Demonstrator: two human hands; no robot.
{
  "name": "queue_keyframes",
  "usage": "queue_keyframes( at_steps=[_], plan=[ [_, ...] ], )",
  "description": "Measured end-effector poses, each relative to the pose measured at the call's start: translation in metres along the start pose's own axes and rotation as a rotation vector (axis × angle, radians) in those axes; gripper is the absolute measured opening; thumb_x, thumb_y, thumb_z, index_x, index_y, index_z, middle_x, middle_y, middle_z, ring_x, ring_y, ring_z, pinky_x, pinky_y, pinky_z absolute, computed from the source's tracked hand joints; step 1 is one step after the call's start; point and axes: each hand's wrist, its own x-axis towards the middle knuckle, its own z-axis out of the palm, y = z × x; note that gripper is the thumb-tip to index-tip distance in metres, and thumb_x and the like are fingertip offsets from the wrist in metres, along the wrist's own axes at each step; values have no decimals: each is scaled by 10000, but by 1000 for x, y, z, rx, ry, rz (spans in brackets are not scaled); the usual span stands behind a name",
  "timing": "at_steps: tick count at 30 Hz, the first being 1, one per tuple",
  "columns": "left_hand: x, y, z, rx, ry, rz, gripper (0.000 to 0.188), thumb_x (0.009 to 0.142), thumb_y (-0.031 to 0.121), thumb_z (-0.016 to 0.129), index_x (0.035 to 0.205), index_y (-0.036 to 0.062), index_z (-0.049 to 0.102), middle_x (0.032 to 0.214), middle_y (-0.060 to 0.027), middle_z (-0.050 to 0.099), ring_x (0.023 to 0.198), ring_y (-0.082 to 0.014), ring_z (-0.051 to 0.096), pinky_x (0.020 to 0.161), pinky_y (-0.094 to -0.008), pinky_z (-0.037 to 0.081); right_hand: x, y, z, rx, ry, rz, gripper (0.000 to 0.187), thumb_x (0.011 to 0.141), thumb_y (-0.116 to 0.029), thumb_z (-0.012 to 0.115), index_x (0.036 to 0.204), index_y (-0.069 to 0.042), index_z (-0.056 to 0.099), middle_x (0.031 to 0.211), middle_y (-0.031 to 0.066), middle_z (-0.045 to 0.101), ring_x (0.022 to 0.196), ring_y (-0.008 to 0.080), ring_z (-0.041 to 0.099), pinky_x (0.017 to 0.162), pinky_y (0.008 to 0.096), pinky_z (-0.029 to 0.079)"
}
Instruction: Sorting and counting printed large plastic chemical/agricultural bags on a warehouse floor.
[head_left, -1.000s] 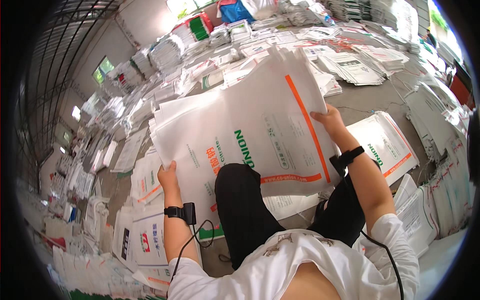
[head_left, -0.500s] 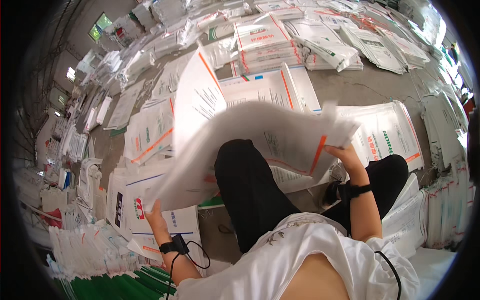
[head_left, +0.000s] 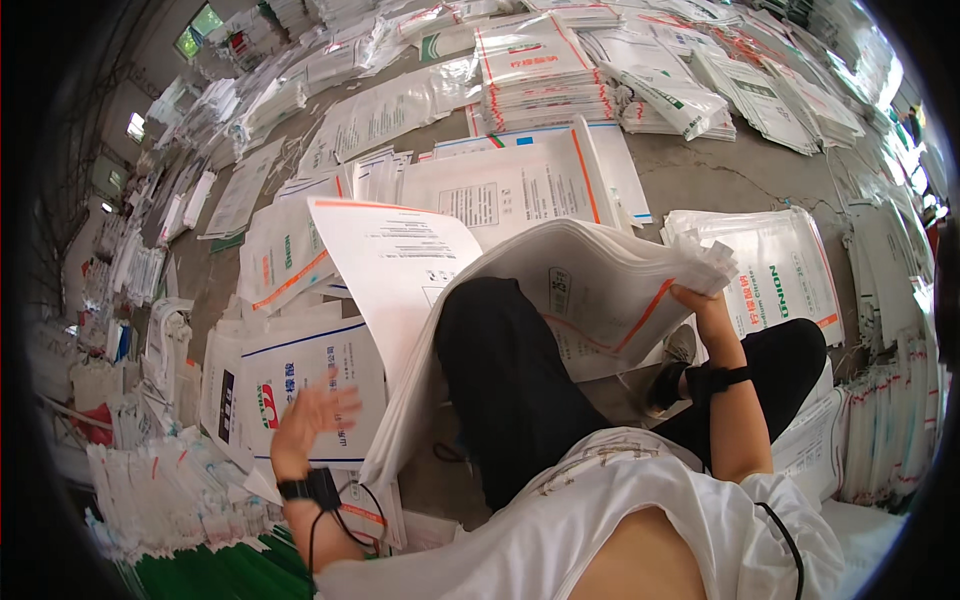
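A thick bundle of flat white woven sacks (head_left: 610,265) with an orange stripe drapes over my bent left knee. Its right end is gripped by my right hand (head_left: 702,312), thumb over the near face, the other fingers hidden behind. Left of the bundle, my left hand (head_left: 315,420) is off it, fingers spread and slightly blurred. Beneath that hand lies a flat white sack (head_left: 345,365) with blue lines and a red logo. One sack flap (head_left: 395,250) with an orange edge hangs out to the left of the bundle.
A pile of white sacks (head_left: 780,265) lies beyond my right hand. Ahead rests another sack pile (head_left: 510,185); farther off stands a tall stack (head_left: 540,75). Upright folded bundles (head_left: 180,490) line the lower left, above green sacks (head_left: 220,570). More folded sacks (head_left: 890,420) stand at the right.
My left hand has let go of the bundle's left end. That end has dropped beside my knee, and the raised flap has fallen leftward. My right hand keeps its hold.
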Motion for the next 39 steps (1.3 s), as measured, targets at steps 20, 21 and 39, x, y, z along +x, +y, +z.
queue_keyframes(
  at_steps=[20, 21, 39],
  plan=[
    [223, 103, 139, 952, -451, -100, 494, 922, 263, 640, 1335, 4, 558, 1233, -121, 647, 1121, -186, 606, 989, -288, 437, 6, 11, -12, 46, -27, 29, 386, 804, -97, 775, 1168, -33, 664, 1080, 60, 687, 1013, 171, 622, 899, 310, 490],
    [222, 111, 137, 829, -454, -257, 537, 951, 351, 613, 1370, 24, 537, 1232, -117, 647, 1127, -180, 606, 995, -284, 431, 7, 13, -11, 50, -32, 25, 387, 802, -96, 777, 1166, -33, 663, 1079, 59, 686, 1014, 166, 621, 897, 308, 490],
    [296, 115, 299, 1498, -686, -111, 520, 847, 288, 663, 1288, 23, 585, 1183, -182, 671, 1089, -281, 632, 970, -352, 458, 10, 18, -19, 23, -32, -21, 343, 809, -112, 764, 1137, -38, 699, 1028, 73, 712, 948, 158, 634, 870, 300, 489]
  ],
)
